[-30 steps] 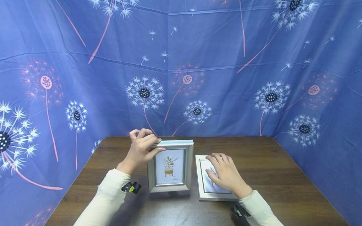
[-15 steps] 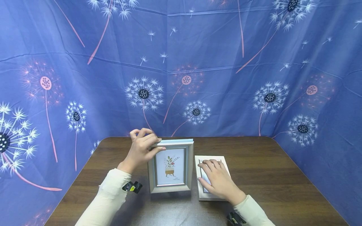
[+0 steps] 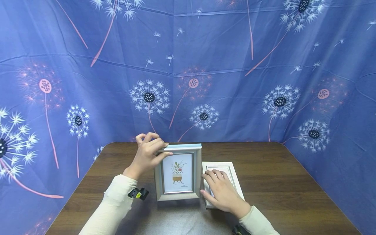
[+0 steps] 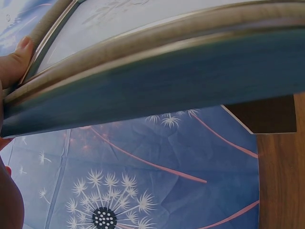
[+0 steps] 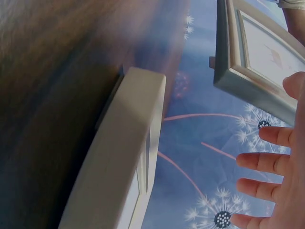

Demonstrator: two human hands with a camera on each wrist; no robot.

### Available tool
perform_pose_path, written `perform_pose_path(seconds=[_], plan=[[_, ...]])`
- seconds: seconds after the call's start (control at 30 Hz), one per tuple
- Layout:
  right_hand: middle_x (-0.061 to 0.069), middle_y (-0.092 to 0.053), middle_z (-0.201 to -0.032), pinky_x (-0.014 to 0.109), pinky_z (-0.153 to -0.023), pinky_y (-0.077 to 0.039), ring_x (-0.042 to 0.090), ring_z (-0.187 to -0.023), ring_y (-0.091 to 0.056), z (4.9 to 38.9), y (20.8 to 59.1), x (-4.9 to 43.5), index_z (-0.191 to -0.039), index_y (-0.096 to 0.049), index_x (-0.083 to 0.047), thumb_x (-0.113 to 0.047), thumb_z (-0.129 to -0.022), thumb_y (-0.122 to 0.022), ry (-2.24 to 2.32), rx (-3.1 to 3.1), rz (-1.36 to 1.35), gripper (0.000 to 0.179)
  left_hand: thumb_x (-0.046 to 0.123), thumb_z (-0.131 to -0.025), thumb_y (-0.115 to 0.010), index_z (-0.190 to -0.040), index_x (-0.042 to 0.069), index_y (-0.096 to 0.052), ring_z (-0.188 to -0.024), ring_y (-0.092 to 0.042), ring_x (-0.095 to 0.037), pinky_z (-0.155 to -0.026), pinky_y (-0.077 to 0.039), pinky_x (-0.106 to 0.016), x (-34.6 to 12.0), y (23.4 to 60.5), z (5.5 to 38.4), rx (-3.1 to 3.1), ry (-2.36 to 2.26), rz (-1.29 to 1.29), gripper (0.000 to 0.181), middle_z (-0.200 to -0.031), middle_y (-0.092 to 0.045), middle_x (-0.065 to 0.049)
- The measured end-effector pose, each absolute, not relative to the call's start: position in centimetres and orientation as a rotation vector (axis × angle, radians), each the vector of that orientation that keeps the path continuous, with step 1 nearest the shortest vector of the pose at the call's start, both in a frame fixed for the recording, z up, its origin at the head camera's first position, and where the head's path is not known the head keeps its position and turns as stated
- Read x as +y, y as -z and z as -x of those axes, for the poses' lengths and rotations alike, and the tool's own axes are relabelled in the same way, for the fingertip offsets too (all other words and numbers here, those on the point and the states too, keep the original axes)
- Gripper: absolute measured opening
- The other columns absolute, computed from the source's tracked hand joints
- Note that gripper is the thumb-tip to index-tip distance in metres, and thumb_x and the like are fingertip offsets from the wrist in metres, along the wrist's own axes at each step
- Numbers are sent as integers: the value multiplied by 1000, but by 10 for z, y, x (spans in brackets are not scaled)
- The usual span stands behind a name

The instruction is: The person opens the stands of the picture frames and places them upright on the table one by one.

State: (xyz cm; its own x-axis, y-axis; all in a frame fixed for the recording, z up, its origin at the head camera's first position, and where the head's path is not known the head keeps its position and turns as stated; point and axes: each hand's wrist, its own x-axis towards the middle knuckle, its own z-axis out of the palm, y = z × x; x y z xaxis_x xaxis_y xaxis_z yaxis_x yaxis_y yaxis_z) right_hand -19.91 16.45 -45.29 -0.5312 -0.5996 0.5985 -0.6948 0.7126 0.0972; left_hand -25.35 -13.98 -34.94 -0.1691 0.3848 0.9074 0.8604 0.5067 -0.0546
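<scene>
In the head view, my left hand (image 3: pixel 147 156) grips the top left corner of a silver-grey picture frame (image 3: pixel 177 171), thumb in front and fingers on the top edge. The frame stands upright, facing me, with a potted-plant print inside. Its bluish side (image 4: pixel 143 90) fills much of the left wrist view, with a dark brown flap (image 4: pixel 267 114) behind it. My right hand (image 3: pixel 224 194) hovers over a second, white picture frame (image 3: pixel 232 171) lying face up, its fingers spread and fingertips close to the upright frame's right edge. The right wrist view shows that hand holding nothing.
Both frames are at a dark wooden table (image 3: pixel 273 182), near its middle. A blue curtain (image 3: pixel 235 98) with dandelion prints hangs behind the table and on both sides. Black wrist straps (image 3: pixel 138 193) sit at the cuffs.
My right hand has moved left across the white frame towards the upright one, uncovering the white frame's right border. The left hand and its frame have barely shifted.
</scene>
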Motion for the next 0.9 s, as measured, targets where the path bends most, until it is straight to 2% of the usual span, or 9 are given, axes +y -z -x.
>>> perform_pose_path(seconds=[0.1,0.43,0.9], plan=[[9,-60,-118,48,-89,-43,29,-109,-55,197,454,161,-118,-63,-6,-50,-98,-46,-207,-2315,-983,51,50,-94,-59,-82,10,-64,-88,-53,-28,-84,-19,-59,-139,349,253,-1759,612,1051,42,-80,-69,0],[12,-62,-116,49,-89,-43,30,-108,-56,193,461,153,-113,-61,-2,-42,-93,-57,-236,-2331,-957,45,49,-95,-59,-80,11,-63,-89,-53,-29,-84,-19,-60,-137,347,251,-1745,610,1051,41,-79,-69,-1],[14,-61,-114,47,-88,-43,30,-107,-56,190,461,149,-103,-57,-3,-38,-97,-51,-248,-2316,-963,37,50,-95,-59,-81,10,-63,-89,-54,-29,-83,-20,-61,-136,351,251,-1770,625,1031,43,-79,-69,-1]])
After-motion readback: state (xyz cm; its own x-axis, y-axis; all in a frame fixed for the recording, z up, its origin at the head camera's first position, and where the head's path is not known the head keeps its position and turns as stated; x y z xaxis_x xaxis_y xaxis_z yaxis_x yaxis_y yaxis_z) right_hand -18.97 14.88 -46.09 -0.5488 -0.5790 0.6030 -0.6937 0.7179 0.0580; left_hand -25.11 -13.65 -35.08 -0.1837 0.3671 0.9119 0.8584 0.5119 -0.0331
